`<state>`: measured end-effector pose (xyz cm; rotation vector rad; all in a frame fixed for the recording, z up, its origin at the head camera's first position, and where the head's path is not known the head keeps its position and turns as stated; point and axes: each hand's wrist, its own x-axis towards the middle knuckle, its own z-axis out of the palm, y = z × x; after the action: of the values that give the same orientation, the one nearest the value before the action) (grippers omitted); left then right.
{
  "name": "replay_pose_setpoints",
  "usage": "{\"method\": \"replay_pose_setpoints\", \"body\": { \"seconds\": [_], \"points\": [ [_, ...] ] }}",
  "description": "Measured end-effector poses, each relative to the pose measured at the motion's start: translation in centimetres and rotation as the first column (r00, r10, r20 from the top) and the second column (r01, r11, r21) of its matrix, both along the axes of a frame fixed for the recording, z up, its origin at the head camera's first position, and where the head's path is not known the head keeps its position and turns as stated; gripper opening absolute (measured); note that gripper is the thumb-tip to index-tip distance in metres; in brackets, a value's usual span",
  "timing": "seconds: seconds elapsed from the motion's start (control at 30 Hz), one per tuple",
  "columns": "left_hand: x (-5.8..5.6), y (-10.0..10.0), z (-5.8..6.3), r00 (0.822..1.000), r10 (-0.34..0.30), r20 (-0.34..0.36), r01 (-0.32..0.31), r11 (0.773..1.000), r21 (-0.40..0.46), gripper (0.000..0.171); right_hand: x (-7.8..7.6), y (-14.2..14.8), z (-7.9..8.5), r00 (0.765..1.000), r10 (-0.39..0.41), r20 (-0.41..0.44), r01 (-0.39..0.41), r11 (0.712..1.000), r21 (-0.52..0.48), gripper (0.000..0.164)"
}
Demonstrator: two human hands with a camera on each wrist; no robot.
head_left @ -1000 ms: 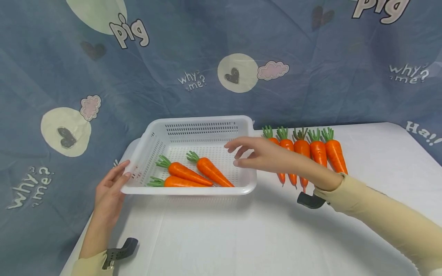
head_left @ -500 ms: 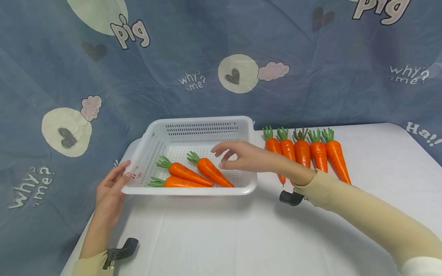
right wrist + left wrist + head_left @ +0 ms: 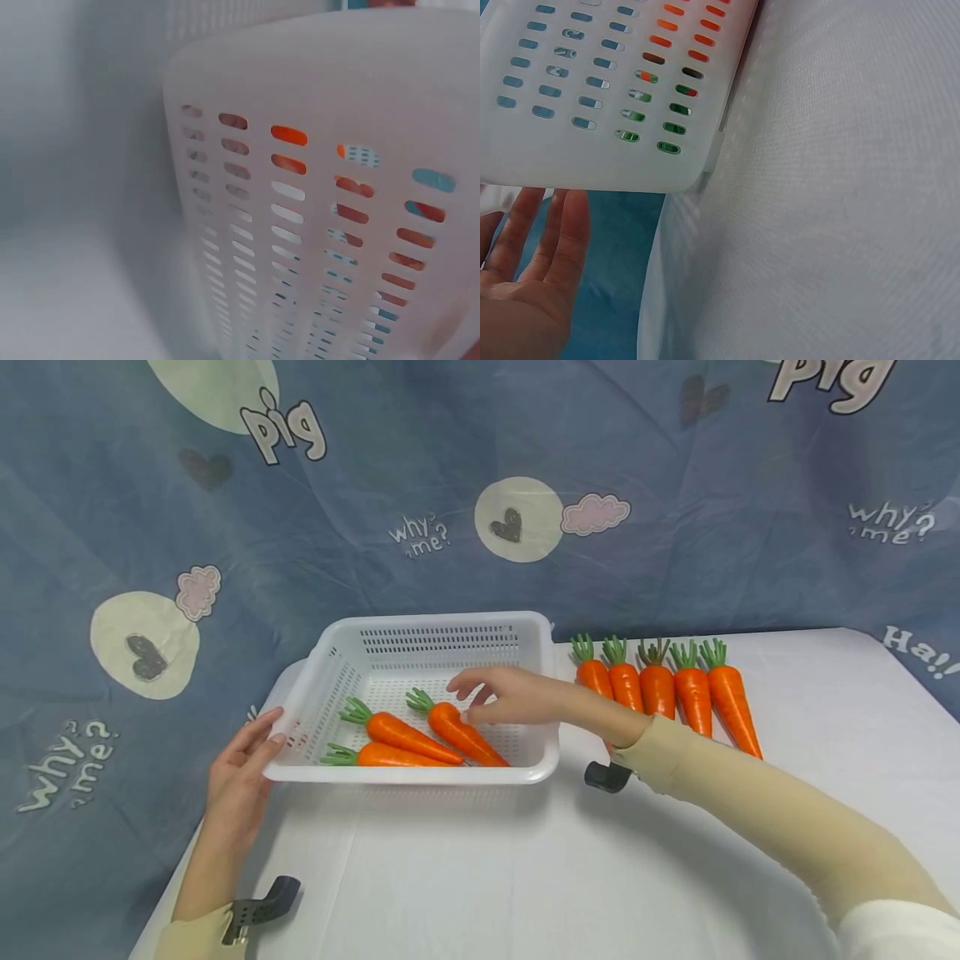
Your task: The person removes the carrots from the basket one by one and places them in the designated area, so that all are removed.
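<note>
A white plastic basket (image 3: pixel 435 775) with slotted walls holds three carrots with green tops. My left hand (image 3: pixel 236 781) grips its left rim, thumb at the upper edge. In the left wrist view, the fingers (image 3: pixel 559 247) run up to the rim, tips hidden behind it. My right hand (image 3: pixel 510 695) reaches over the basket's right side, fingers loosely bent and nothing held. Its thumb tip overlaps the upper part of the rightmost carrot (image 3: pixel 461 735) inside. Left of that lie another carrot (image 3: pixel 405 737) and one at the near wall (image 3: pixel 397 756).
A row of several carrots (image 3: pixel 693 697) lies on the white-covered table (image 3: pixel 450 877), right of the basket and partly behind my right forearm. A blue printed cloth (image 3: pixel 420 443) hangs behind. In the right wrist view, the basket's wall (image 3: pixel 247 82) hides most of my hand.
My right hand has moved left and deeper into the basket, from its right side to the rightmost carrot inside. My left hand, the basket and the carrots have stayed in place.
</note>
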<state>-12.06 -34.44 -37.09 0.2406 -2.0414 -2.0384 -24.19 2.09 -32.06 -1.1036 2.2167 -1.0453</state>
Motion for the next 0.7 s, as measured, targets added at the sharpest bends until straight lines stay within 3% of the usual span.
{"method": "replay_pose_setpoints", "body": {
  "seconds": [0.37, 0.7],
  "points": [
    [0.0, 0.0, -0.1, 1.000, 0.001, -0.003, -0.001, 1.000, 0.003, 0.047, -0.9, -0.9, -0.1, 0.998, 0.019, 0.059, -0.024, 0.997, 0.078, 0.046],
    [0.0, 0.0, -0.1, 1.000, -0.003, -0.015, 0.003, 1.000, 0.013, 0.047, -2.3, -1.9, -0.9, 0.979, 0.034, 0.201, -0.063, 0.988, 0.143, 0.049]
  ]
}}
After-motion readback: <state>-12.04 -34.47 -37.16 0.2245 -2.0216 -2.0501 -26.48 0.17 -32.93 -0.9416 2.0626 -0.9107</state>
